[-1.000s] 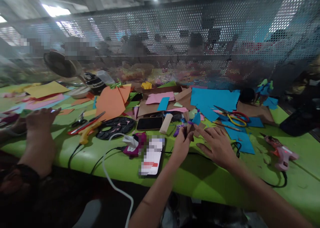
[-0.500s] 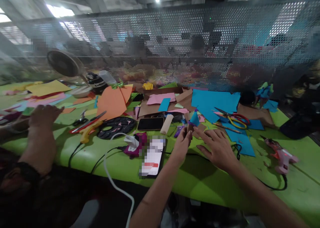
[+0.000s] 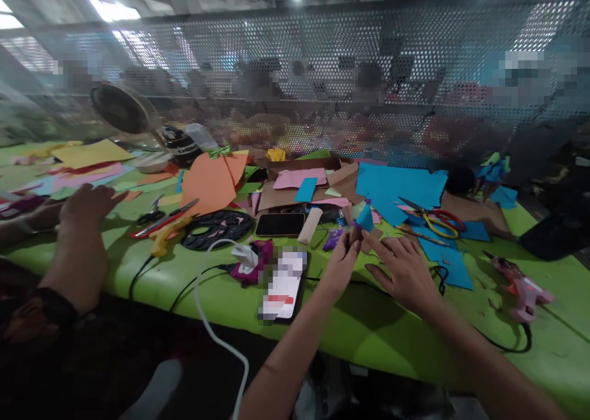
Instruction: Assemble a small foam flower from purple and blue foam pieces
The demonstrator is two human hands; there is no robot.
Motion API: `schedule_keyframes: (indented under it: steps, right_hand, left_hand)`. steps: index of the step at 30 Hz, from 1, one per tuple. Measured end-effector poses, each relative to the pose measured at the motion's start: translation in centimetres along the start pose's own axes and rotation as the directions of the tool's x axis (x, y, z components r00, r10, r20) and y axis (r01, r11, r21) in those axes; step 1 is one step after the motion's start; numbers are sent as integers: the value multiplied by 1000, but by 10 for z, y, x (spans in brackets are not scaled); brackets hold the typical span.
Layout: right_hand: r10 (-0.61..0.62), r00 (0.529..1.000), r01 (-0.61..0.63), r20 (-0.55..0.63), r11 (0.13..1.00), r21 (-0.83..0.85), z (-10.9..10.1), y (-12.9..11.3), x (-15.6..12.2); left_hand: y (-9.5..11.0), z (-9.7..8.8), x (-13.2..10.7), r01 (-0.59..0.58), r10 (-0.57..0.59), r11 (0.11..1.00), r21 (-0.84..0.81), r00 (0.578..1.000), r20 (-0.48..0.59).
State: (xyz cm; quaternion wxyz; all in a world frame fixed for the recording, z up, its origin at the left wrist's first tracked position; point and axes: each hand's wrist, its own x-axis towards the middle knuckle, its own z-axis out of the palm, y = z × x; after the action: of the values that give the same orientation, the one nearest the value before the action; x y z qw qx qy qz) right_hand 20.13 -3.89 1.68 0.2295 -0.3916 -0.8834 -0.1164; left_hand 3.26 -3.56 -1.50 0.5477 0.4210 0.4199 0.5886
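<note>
My left hand (image 3: 342,265) is closed, thumb and fingers pinching a small brown paper craft topped by a blue paper cone (image 3: 364,217). Purple trim runs round the base of the cone, with a purple tip above. My right hand (image 3: 404,271) is beside it with fingers stretched out, the index fingertip at the craft near the cone's base. Whether that fingertip presses on it is hard to see. Fingers hide most of the brown lower part. Just left of the craft lies a small purple packet (image 3: 332,240).
Around my hands lie a phone with a lit screen (image 3: 284,288), a dark phone (image 3: 280,225), scissors (image 3: 436,221), a pink glue gun (image 3: 523,289), a yellow glue gun (image 3: 168,235), blue paper (image 3: 401,186) and cables. A co-worker's hand (image 3: 87,208) rests at left. A perforated screen (image 3: 304,112) stands behind.
The view has shifted slightly, so things appear a little further right. The blue cone leans somewhat more to the right, and my right index fingertip is slightly higher beside it.
</note>
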Motion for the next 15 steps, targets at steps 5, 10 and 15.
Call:
schedule_keyframes:
  steps: [5,10,15]
  right_hand:
    - [-11,1000,11,27,1000,-1,-1,-2,0]
    - [-22,1000,21,14,1000,18,-1,-2,0]
    - [-30,999,31,-14,999,41,-2,-1,-1]
  left_hand:
    - [-1,2,2,-106,103,988,111,994,38]
    - [0,1,1,-28,28,999,39,1000,-2]
    - [1,0,0,137,-130,982,-133,990,55]
